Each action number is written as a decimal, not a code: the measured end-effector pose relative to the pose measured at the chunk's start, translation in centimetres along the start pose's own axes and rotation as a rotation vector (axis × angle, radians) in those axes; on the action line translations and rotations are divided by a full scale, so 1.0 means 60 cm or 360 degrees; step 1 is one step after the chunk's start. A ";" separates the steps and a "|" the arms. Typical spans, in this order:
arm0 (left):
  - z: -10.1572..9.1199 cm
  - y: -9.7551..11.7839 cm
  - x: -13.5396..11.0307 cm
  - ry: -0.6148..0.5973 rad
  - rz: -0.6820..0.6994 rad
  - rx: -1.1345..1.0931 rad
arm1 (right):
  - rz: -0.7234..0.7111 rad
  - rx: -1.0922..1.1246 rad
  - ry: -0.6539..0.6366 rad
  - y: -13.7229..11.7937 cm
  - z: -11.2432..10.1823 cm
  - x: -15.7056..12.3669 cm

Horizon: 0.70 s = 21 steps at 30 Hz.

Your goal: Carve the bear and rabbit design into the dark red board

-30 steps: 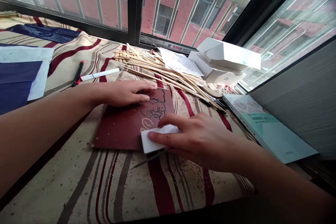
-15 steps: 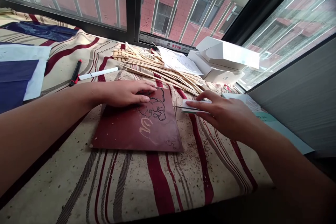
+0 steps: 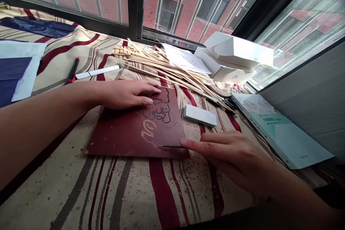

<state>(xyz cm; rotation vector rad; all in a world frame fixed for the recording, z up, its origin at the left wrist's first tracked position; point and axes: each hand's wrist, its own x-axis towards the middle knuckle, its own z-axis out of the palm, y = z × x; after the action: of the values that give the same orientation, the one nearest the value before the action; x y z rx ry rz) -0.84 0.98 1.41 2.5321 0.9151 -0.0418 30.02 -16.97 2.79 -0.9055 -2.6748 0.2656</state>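
A dark red board (image 3: 115, 129) lies on the striped cloth, with a cartoon figure cut in dark lines and a pale curved groove below it. My left hand (image 3: 129, 93) rests flat across the board's far part, fingers stretched and thumb out, hiding some of the drawing. A thin dark carving tool (image 3: 171, 146) is gripped in my right hand (image 3: 229, 152), its handle hidden by the fingers. The tip is over the board's near right part, beside the groove; whether it touches I cannot tell. Just beyond that hand sits a white-and-green sharpening stone (image 3: 201, 115).
Thin wooden strips (image 3: 161, 70) are heaped behind the board, with a sheet of paper (image 3: 185, 59) and a white box (image 3: 237, 55) beyond. A pale green book (image 3: 283, 133) lies at right. Two pens, one black (image 3: 72, 70) and one white (image 3: 97, 72), lie at left. Crumbs dot the cloth.
My right hand has left the sharpening stone and come nearer, bringing the carving tool onto the board's near right part. The stone now lies uncovered. My left hand stays on the board.
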 end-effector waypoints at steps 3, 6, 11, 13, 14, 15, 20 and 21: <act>-0.001 0.000 -0.001 -0.0001 0.0030 0.0007 | 0.0009 -0.0008 -0.0038 0.004 0.004 -0.005; 0.000 -0.002 0.000 0.0005 0.0060 0.0022 | 0.0017 -0.0022 -0.0034 0.000 0.009 -0.011; 0.000 -0.005 0.001 0.0001 0.0064 0.0043 | 0.0028 -0.0106 -0.0078 -0.013 0.010 -0.022; 0.000 -0.005 0.000 0.0004 0.0063 0.0059 | 0.0018 -0.0157 -0.0102 -0.018 0.010 -0.025; -0.001 -0.005 0.000 0.0003 0.0064 0.0064 | 0.0011 -0.0192 -0.0112 -0.021 0.011 -0.027; -0.001 -0.004 0.000 -0.0004 0.0066 0.0066 | 0.0007 -0.0225 -0.0116 -0.023 0.012 -0.027; 0.004 -0.004 0.004 -0.0016 0.0081 0.0086 | -0.0036 -0.0276 -0.0073 -0.027 0.023 -0.024; 0.005 -0.005 0.005 -0.0012 0.0080 0.0094 | -0.0051 -0.0279 -0.0061 -0.027 0.025 -0.023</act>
<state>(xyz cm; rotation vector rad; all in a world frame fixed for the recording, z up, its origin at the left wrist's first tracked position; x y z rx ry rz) -0.77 1.25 0.96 2.6068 0.8590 -0.0636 29.68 -19.20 1.50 -0.9153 -2.7790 0.0418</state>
